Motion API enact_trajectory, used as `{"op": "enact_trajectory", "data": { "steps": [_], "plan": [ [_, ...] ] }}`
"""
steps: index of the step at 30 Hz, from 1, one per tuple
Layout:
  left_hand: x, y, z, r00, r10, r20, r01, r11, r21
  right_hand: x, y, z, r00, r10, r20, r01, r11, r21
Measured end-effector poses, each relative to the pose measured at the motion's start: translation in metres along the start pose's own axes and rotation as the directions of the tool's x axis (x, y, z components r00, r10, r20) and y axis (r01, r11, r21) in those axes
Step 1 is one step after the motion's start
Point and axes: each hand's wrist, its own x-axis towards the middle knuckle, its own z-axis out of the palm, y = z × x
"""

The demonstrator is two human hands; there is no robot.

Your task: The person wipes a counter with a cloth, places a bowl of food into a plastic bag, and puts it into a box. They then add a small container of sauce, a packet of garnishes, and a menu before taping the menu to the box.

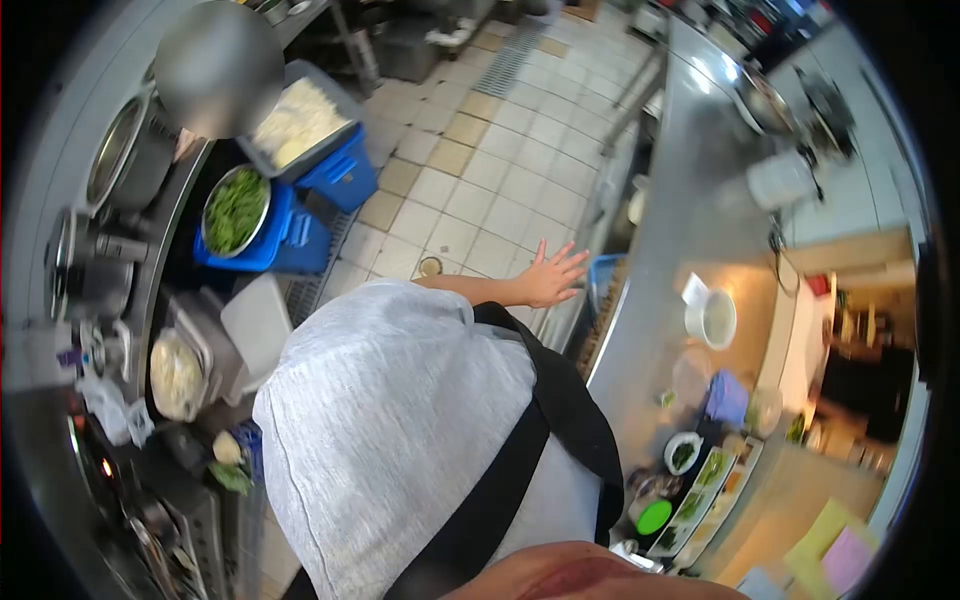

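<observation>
My left hand [553, 277] stretches out past my grey sleeve with its fingers spread, holding nothing. It hangs in the air beside the steel counter [660, 230], over the tiled floor and near a blue container [603, 275] that sits under the counter edge. Whether it touches anything cannot be made out. My grey shirt and black apron strap [490, 480] fill the lower middle of the view. On the counter nearest the hand stands a white tub [711, 318]. My right hand is out of view.
A co-worker with a blurred head [220, 70] stands at upper left, near blue bins [340, 175], a grey tub of pale food and a bowl of greens [236, 212]. Large pots [125, 150] line the left bench. Garnish trays [700, 495] lie at lower right. Another person [868, 385] stands beyond the pass.
</observation>
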Motion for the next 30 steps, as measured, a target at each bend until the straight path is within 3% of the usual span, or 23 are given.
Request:
{"op": "enact_trajectory", "data": {
  "steps": [4,8,10,11,12,14,15,17,18,20,22,24,28,30],
  "plan": [
    [-0.046,-0.092,-0.033,0.963,-0.263,-0.051,0.264,0.964,0.017,0.047,-0.104,0.04,0.967,-0.171,0.19,0.126,0.966,0.226],
    [-0.138,-0.19,-0.074,0.851,-0.519,-0.074,0.523,0.852,0.034,0.076,-0.211,0.083,0.891,-0.324,0.317,0.185,0.899,0.398],
    [-0.186,-0.239,-0.096,0.767,-0.636,-0.084,0.641,0.762,0.093,0.091,-0.275,0.106,0.855,-0.399,0.332,0.249,0.877,0.412],
    [-0.214,-0.253,-0.096,0.714,-0.696,-0.077,0.7,0.706,0.106,0.086,-0.327,0.096,0.826,-0.444,0.348,0.342,0.885,0.316],
    [-0.242,-0.27,-0.096,0.674,-0.731,-0.107,0.739,0.665,0.112,0.085,-0.365,0.109,0.802,-0.561,0.206,0.421,0.775,0.471],
    [-0.289,-0.305,-0.104,0.6,-0.781,-0.174,0.8,0.585,0.132,0.088,-0.434,0.125,0.736,-0.638,0.228,0.399,0.68,0.615],
    [-0.308,-0.312,-0.115,0.519,-0.837,-0.175,0.855,0.509,0.098,0.087,-0.464,0.138,0.759,-0.56,0.333,0.182,0.672,0.718],
    [-0.335,-0.32,-0.134,0.35,-0.922,-0.163,0.936,0.353,0.014,0.09,-0.52,0.169,0.759,-0.525,0.384,0.026,0.614,0.789],
    [-0.348,-0.328,-0.136,0.311,-0.933,-0.182,0.948,0.319,-0.017,0.092,-0.55,0.18,0.758,-0.507,0.409,-0.049,0.582,0.812],
    [-0.373,-0.335,-0.132,0.228,-0.953,-0.197,0.965,0.248,-0.082,0.095,-0.61,0.191,0.658,-0.535,0.53,-0.178,0.574,0.799],
    [-0.39,-0.34,-0.128,0.115,-0.975,-0.188,0.979,0.144,-0.146,0.074,-0.685,0.183,0.581,-0.565,0.585,-0.339,0.486,0.806],
    [-0.399,-0.346,-0.12,0.018,-0.979,-0.204,0.976,0.061,-0.208,0.076,-0.749,0.194,0.51,-0.599,0.617,-0.317,0.536,0.782],
    [-0.406,-0.38,-0.125,-0.125,-0.971,-0.205,0.95,-0.058,-0.308,0.055,-0.899,0.226,0.288,-0.793,0.537,-0.386,0.417,0.823],
    [-0.411,-0.409,-0.14,-0.205,-0.93,-0.306,0.939,-0.099,-0.33,0.031,-0.981,0.234,0.175,-0.879,0.443,-0.42,0.341,0.841]
  ]
}}
